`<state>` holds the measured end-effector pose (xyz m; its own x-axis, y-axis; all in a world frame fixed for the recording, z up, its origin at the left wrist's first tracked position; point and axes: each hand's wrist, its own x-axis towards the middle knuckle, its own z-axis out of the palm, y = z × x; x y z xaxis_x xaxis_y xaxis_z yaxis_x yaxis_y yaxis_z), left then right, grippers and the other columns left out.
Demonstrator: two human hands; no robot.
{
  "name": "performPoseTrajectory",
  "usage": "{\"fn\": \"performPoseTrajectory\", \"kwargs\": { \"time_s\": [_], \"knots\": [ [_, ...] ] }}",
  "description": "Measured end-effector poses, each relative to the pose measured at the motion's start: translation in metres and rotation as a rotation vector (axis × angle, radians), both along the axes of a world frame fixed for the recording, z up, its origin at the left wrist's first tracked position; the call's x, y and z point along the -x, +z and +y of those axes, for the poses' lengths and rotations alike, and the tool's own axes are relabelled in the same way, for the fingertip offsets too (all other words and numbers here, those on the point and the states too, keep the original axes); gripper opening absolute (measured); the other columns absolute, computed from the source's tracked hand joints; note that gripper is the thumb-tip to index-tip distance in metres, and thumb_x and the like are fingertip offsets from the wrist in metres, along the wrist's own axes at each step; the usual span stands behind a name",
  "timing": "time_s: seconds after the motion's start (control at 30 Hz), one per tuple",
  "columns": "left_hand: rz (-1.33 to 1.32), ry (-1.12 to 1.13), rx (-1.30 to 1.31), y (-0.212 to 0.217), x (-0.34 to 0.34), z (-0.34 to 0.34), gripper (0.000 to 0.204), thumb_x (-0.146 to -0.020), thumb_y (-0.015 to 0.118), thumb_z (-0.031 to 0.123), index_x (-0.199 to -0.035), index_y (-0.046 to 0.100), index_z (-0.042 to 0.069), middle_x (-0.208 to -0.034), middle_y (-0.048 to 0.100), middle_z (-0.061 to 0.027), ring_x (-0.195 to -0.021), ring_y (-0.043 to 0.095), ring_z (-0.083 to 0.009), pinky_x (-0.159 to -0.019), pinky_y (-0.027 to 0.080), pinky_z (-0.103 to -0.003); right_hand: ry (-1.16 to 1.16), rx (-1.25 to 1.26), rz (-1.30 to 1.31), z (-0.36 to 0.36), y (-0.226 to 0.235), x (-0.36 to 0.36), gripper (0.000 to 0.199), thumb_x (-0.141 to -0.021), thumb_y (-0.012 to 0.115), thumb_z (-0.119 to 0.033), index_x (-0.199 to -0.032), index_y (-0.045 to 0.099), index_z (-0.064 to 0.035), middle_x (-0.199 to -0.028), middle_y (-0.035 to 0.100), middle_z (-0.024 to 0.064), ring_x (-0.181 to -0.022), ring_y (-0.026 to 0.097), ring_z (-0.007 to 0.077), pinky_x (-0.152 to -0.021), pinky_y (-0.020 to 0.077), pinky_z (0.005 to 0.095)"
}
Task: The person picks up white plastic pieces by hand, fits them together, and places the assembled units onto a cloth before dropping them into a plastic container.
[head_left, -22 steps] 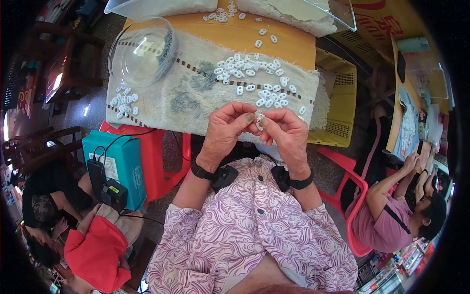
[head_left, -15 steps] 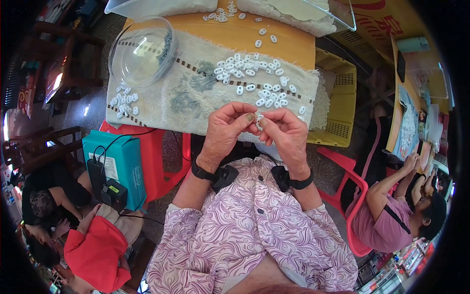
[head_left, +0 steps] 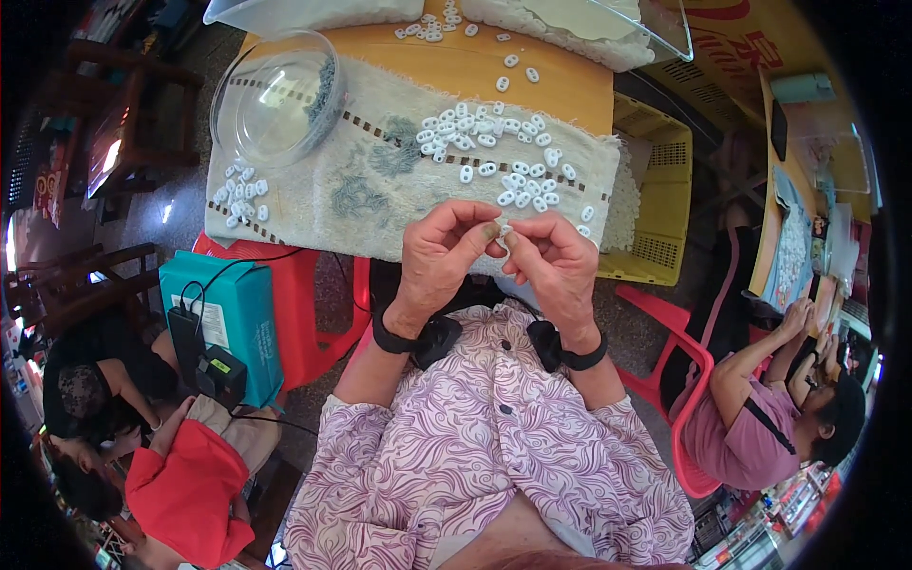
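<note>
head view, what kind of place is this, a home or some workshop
Probably a small piecework workshop: small white plastic parts lie heaped on a towel-covered table, a yellow crate stands beside it, and another seated person works nearby.

Bare towel [head_left: 313, 204] lies open left of both hands; scattered white pieces [head_left: 494, 157] crowd ahead, and a clear bowl [head_left: 275, 95] blocks far left.

Single head-worn fisheye view, looking steeply down over the wearer's chest. Left hand [head_left: 439, 255] and right hand [head_left: 551, 266] sit close, near centre. Towel-covered table [head_left: 570, 90] lies beyond, toward the top; edges bend at the rim.
</note>
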<state>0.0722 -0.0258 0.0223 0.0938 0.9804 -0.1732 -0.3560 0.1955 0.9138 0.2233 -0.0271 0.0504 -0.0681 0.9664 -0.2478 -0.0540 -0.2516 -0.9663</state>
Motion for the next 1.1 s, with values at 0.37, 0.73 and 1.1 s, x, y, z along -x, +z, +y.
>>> {"fn": "performPoseTrajectory", "kwargs": {
  "time_s": [0.37, 0.73, 1.1],
  "knots": [
    [0.100, 0.005, -0.076, -0.005, -0.002, 0.000, 0.011, -0.089, 0.059, -0.001, -0.099, 0.062, -0.004, -0.083, 0.067, -0.0059, -0.074, 0.064, -0.0095, -0.066, 0.053, -0.022, -0.018, 0.039, 0.085, -0.001, -0.003, -0.002, 0.008, -0.088, 0.061, -0.001, -0.094, 0.061, 0.0034, -0.078, 0.065, 0.0065, -0.059, 0.062, 0.0077, -0.046, 0.0476, 0.0177],
    [0.179, 0.011, -0.080, -0.009, -0.009, 0.002, 0.013, -0.093, 0.058, 0.011, -0.094, 0.060, -0.002, -0.079, 0.063, -0.0043, -0.064, 0.062, -0.0095, -0.056, 0.049, -0.022, -0.057, 0.054, 0.086, 0.003, -0.007, -0.005, 0.010, -0.087, 0.062, -0.001, -0.095, 0.061, 0.0040, -0.076, 0.064, 0.0052, -0.060, 0.061, 0.0073, -0.048, 0.0475, 0.0176],
    [0.323, 0.071, -0.116, -0.013, -0.017, 0.003, 0.016, -0.092, 0.059, 0.013, -0.086, 0.057, -0.001, -0.073, 0.058, -0.0063, -0.057, 0.059, -0.0108, -0.048, 0.047, -0.024, -0.072, 0.053, 0.071, 0.003, -0.006, -0.002, 0.009, -0.087, 0.063, -0.002, -0.093, 0.061, 0.0034, -0.076, 0.064, 0.0051, -0.059, 0.061, 0.0074, -0.046, 0.0470, 0.0175]
  ]
}}
